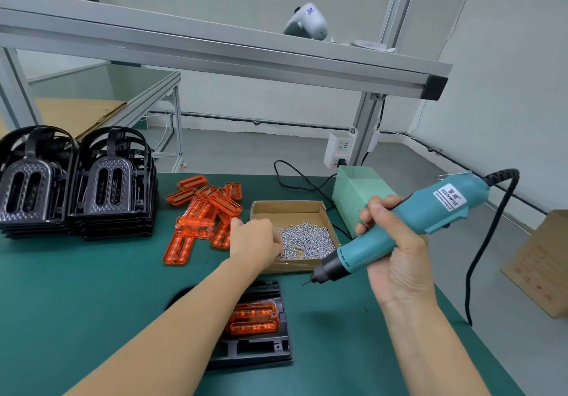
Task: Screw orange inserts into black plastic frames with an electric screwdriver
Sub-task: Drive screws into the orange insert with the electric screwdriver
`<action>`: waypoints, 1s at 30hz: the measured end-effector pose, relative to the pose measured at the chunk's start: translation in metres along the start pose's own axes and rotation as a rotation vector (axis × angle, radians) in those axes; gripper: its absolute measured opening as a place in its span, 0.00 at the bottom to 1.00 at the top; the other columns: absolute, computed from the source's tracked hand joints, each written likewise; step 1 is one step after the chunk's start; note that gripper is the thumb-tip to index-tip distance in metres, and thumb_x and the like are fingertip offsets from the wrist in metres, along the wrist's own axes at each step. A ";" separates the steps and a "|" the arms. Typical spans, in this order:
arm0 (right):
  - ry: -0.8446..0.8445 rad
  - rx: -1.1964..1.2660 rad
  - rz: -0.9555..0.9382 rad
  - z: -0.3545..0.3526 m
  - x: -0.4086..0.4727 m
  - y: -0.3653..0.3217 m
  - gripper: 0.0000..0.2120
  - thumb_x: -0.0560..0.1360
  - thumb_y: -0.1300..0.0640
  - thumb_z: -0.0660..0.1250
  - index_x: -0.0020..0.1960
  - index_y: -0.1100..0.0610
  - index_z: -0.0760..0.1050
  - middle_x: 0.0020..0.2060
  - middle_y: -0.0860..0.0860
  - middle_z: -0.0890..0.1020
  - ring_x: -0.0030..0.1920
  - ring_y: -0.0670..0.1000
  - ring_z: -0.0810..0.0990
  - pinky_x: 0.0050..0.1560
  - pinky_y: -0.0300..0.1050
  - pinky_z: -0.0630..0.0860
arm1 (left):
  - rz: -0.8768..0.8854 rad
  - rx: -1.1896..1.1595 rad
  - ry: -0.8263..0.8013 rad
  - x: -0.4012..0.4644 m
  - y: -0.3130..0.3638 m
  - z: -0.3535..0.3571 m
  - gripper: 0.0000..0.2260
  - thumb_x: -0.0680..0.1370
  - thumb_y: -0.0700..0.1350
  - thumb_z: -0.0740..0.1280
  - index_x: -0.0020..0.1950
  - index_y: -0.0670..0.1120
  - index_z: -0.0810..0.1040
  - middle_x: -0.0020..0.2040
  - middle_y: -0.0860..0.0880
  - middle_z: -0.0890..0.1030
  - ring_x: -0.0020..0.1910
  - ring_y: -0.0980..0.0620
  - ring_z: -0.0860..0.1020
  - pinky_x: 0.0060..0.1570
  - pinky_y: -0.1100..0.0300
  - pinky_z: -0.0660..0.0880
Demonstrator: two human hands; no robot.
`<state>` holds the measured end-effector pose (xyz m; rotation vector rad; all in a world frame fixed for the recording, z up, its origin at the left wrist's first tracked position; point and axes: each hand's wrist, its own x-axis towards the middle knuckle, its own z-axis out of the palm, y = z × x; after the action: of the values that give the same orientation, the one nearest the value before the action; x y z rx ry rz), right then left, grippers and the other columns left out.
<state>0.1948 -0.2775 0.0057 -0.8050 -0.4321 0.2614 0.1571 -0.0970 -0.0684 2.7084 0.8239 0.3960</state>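
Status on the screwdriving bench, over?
Left hand reaching into cardboard screw box, grasp hidden. Right hand grips teal electric screwdriver, tip off work. Orange insert seated in black plastic frame. Nothing blocking.

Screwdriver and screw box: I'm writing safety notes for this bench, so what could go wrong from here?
1. The right hand holds the electric screwdriver with its bit aimed toward the left forearm; a slip might jab it.
2. The left hand digs in the screw box at the mat's middle; screws may spill.
3. The orange insert sits unscrewed in the black frame; a forearm nudge could shift it.
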 end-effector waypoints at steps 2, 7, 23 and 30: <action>0.001 0.000 0.001 0.000 -0.002 -0.001 0.10 0.65 0.66 0.70 0.37 0.52 0.75 0.35 0.51 0.78 0.31 0.48 0.76 0.32 0.39 0.75 | 0.001 -0.102 0.062 -0.006 -0.002 -0.004 0.07 0.75 0.46 0.66 0.41 0.52 0.84 0.40 0.56 0.82 0.44 0.55 0.76 0.55 0.55 0.60; 0.029 0.007 0.006 0.002 -0.005 -0.002 0.10 0.66 0.65 0.69 0.35 0.51 0.76 0.30 0.48 0.73 0.27 0.46 0.71 0.30 0.38 0.72 | -0.116 -0.679 0.098 -0.024 -0.008 -0.025 0.05 0.72 0.39 0.71 0.38 0.48 0.82 0.37 0.53 0.83 0.39 0.54 0.80 0.43 0.59 0.76; -0.043 0.201 -0.102 0.032 -0.022 -0.025 0.04 0.72 0.59 0.64 0.40 0.52 0.70 0.34 0.46 0.76 0.26 0.43 0.69 0.31 0.34 0.70 | -0.292 -1.615 -0.081 -0.116 -0.010 -0.061 0.09 0.65 0.39 0.71 0.43 0.42 0.86 0.40 0.41 0.84 0.33 0.55 0.78 0.33 0.65 0.77; -0.081 0.226 -0.123 0.042 -0.028 -0.029 0.05 0.73 0.58 0.62 0.39 0.53 0.67 0.32 0.45 0.73 0.26 0.42 0.68 0.31 0.34 0.70 | -0.291 -1.823 -0.135 -0.133 -0.001 -0.066 0.05 0.65 0.35 0.70 0.39 0.41 0.83 0.38 0.40 0.82 0.30 0.53 0.78 0.30 0.63 0.77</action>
<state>0.1527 -0.2806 0.0450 -0.5457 -0.5163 0.2241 0.0280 -0.1598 -0.0311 0.8935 0.3640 0.4926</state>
